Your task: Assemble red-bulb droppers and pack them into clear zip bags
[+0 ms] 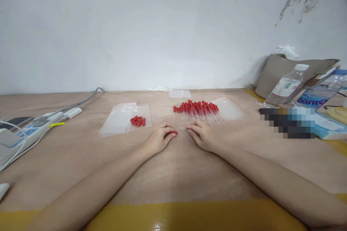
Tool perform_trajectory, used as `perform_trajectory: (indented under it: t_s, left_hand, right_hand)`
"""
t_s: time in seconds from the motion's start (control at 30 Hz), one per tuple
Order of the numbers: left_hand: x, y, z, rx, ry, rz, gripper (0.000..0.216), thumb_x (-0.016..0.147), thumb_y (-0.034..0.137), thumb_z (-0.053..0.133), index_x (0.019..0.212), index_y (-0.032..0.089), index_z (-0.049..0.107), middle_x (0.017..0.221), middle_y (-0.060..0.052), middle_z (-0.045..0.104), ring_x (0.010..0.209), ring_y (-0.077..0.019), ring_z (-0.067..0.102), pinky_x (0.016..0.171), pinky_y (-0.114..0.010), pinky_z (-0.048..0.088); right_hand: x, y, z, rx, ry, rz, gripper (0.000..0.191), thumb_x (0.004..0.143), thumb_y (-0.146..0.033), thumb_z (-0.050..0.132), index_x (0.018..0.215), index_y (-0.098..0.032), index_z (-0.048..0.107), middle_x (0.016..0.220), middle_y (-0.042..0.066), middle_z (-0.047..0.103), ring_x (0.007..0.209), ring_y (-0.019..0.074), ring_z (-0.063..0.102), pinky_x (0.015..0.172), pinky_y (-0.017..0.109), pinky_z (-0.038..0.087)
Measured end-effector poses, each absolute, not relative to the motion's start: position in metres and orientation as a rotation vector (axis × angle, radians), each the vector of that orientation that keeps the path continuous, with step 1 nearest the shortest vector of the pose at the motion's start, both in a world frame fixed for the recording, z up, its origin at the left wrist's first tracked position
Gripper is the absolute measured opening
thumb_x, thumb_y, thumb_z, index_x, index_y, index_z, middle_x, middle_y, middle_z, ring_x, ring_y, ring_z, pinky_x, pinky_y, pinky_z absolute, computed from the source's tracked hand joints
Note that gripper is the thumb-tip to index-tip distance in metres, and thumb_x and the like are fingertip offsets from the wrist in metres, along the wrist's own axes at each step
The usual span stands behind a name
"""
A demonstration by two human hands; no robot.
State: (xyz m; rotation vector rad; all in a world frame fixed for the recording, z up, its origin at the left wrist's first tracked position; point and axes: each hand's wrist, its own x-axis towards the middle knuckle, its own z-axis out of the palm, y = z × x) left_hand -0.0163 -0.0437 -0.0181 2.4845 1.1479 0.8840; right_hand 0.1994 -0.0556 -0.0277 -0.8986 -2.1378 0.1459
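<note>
Your left hand (159,138): fingers pinched on one red bulb (175,132). Your right hand (203,135): fingers pinched on one clear tube (182,128), its end near that bulb; hands apart. Beyond your right hand: red-topped droppers (200,108), grouped. Farther left: loose bulbs (138,120).

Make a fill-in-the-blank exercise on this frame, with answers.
The left hand holds a bulb coloured ____.
The right hand holds a tube pointing toward the ____ hand.
The droppers lie to the ____ of the loose bulbs.
The bottle nearer the droppers has a cap coloured ____.

Missing words: red; left; right; white.
</note>
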Motion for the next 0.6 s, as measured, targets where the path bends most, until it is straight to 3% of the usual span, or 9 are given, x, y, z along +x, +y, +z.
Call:
perform_trajectory:
  t_s: [0.17,0.6]
  left_hand:
    - [-0.0141,-0.0465,-0.0173,2.271,1.126,0.897,0.024,0.085,0.032,0.045,0.098,0.019,0.061,0.09,-0.003,0.065,0.079,-0.0157,0.058,0.072,-0.028,0.045]
    - [-0.0098,-0.0476,-0.0184,2.052,0.96,0.952,0.025,0.081,0.034,0.049,0.089,0.015,0.062,0.072,-0.001,0.063,0.063,-0.0118,0.055,0.059,-0.023,0.044]
  right_hand:
    - [0.1979,-0.0585,-0.0243,-0.848,-2.143,0.151,0.022,0.087,-0.021,0.039,0.099,-0.019,0.057,0.087,0.006,0.056,0.078,0.0143,0.052,0.069,0.028,0.045]
    - [0.1974,-0.0587,-0.0184,-0.807,-2.207,0.24,0.024,0.087,-0.025,0.041,0.099,-0.019,0.06,0.082,0.006,0.058,0.074,0.0139,0.054,0.066,0.027,0.045]
